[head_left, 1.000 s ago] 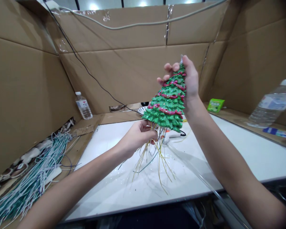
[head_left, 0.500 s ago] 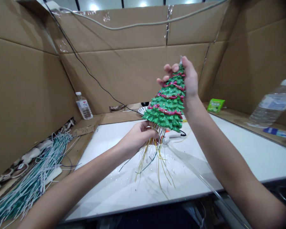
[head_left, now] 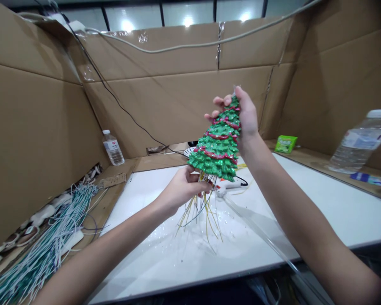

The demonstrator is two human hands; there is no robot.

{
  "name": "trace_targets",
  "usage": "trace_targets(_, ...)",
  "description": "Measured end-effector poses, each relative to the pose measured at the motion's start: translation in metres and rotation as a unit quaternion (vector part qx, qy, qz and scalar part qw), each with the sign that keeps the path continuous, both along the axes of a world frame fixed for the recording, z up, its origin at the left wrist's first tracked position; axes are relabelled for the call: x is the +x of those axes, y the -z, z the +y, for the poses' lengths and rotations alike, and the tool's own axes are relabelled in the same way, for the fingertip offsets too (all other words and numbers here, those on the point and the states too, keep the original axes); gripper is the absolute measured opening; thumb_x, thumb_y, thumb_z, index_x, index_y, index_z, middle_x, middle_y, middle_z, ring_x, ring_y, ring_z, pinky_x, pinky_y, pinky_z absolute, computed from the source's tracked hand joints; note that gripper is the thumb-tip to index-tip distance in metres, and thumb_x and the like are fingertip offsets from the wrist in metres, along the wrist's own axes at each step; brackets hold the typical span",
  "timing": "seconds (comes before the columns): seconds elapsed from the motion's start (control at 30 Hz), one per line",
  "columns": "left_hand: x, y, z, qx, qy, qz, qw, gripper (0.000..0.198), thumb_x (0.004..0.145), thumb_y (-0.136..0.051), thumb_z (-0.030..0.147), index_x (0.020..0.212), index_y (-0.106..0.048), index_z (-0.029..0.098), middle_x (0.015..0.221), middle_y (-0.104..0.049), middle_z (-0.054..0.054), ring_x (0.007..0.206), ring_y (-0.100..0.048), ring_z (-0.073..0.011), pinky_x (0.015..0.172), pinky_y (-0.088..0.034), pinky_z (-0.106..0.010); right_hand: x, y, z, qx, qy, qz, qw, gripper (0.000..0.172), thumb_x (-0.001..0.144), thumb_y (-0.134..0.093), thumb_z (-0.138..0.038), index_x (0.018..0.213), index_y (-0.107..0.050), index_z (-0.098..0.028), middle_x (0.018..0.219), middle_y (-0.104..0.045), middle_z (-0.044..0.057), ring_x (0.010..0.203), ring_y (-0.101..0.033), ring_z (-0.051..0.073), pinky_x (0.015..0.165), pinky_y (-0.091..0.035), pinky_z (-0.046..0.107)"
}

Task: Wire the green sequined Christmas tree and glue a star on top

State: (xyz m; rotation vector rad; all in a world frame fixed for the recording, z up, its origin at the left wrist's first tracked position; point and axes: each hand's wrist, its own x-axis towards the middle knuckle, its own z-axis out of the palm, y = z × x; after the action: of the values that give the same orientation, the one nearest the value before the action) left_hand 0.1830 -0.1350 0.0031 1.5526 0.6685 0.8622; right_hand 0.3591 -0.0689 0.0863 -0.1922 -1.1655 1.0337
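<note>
The glittery green tree (head_left: 218, 146), ringed with red garlands, is held tilted in the air above the white worktop (head_left: 320, 212), its tip leaning toward one o'clock. The right hand (head_left: 247, 123) grips its upper part, fingers (head_left: 220, 101) curled round the tip. Thin wires (head_left: 206, 214) trail from its base toward six o'clock. The left hand (head_left: 181, 190) sits just under the base, fingers pressed together, pinching those wires. At nine o'clock of the tree stands a small bottle (head_left: 113, 147). At three o'clock are a green packet (head_left: 285, 144) and a big bottle (head_left: 357, 142). A cable bundle (head_left: 41, 250) lies at eight o'clock.
</note>
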Motion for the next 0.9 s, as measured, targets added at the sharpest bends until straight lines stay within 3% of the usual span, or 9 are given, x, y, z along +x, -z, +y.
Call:
trace_targets(0.13, -0.002, -0.002, 0.001, 0.012, -0.015, -0.002, 1.0, 0.036, 0.069, -0.07, 0.016, 0.101, -0.055, 0.015, 0.082, -0.066, -0.004, 0.08, -0.063, -0.0151, 0.077, -0.045, -0.029, -0.001, -0.001, -0.001, -0.023, 0.025, 0.019, 0.999, 0.035, 0.088, -0.045, -0.044, 0.062, -0.046, -0.02, 0.074, -0.064, -0.004, 0.053, -0.058, 0.006, 0.075, -0.053, 0.033)
trace_targets(0.27, -0.004, -0.009, 0.0, 0.032, -0.047, 0.02, 0.998, 0.034, 0.07, -0.068, 0.018, 0.101, -0.054, 0.014, 0.08, -0.066, -0.004, 0.077, -0.062, -0.0149, 0.079, -0.046, -0.03, -0.001, -0.002, 0.0, -0.035, 0.057, 0.038, 0.997, 0.032, 0.083, -0.052, -0.046, 0.066, -0.046, -0.02, 0.078, -0.063, -0.002, 0.058, -0.062, 0.01, 0.068, -0.053, 0.032)
trace_targets(0.5, -0.012, -0.014, 0.009, 0.157, -0.122, 0.077, 0.977, 0.036, 0.069, -0.067, 0.025, 0.102, -0.055, 0.016, 0.101, -0.062, -0.008, 0.094, -0.057, -0.0199, 0.082, -0.046, -0.032, -0.002, -0.005, -0.012, -0.048, 0.137, 0.044, 0.988, 0.035, 0.078, -0.056, -0.051, 0.068, -0.044, -0.02, 0.083, -0.063, 0.001, 0.062, -0.065, 0.012, 0.057, -0.049, 0.028)
trace_targets(0.6, -0.017, -0.017, 0.008, 0.163, -0.137, 0.071, 0.975, 0.042, 0.068, -0.063, 0.022, 0.108, -0.049, 0.018, 0.107, -0.058, -0.007, 0.095, -0.056, -0.0196, 0.084, -0.044, -0.033, -0.002, -0.008, -0.018, -0.027, 0.167, 0.047, 0.984, 0.036, 0.076, -0.057, -0.053, 0.068, -0.044, -0.02, 0.084, -0.063, 0.001, 0.063, -0.065, 0.013, 0.051, -0.046, 0.026)
trace_targets(0.77, -0.024, -0.023, 0.003, 0.158, -0.086, 0.012, 0.984, 0.067, 0.066, -0.063, 0.023, 0.126, -0.035, 0.027, 0.136, -0.043, -0.006, 0.106, -0.056, -0.0231, 0.088, -0.045, -0.035, -0.002, -0.011, -0.026, 0.0, 0.205, 0.044, 0.978, 0.039, 0.075, -0.056, -0.057, 0.068, -0.044, -0.02, 0.085, -0.063, 0.002, 0.065, -0.066, 0.014, 0.05, -0.046, 0.026)
trace_targets(0.9, -0.023, -0.027, -0.004, 0.199, -0.062, 0.046, 0.977, 0.089, 0.064, -0.076, 0.036, 0.137, -0.025, 0.03, 0.15, -0.031, -0.009, 0.125, -0.047, -0.0291, 0.099, -0.042, -0.04, -0.003, -0.013, -0.031, -0.01, 0.209, 0.052, 0.977, 0.037, 0.077, -0.055, -0.054, 0.068, -0.045, -0.02, 0.083, -0.063, 0.002, 0.067, -0.067, 0.015, 0.056, -0.049, 0.028)
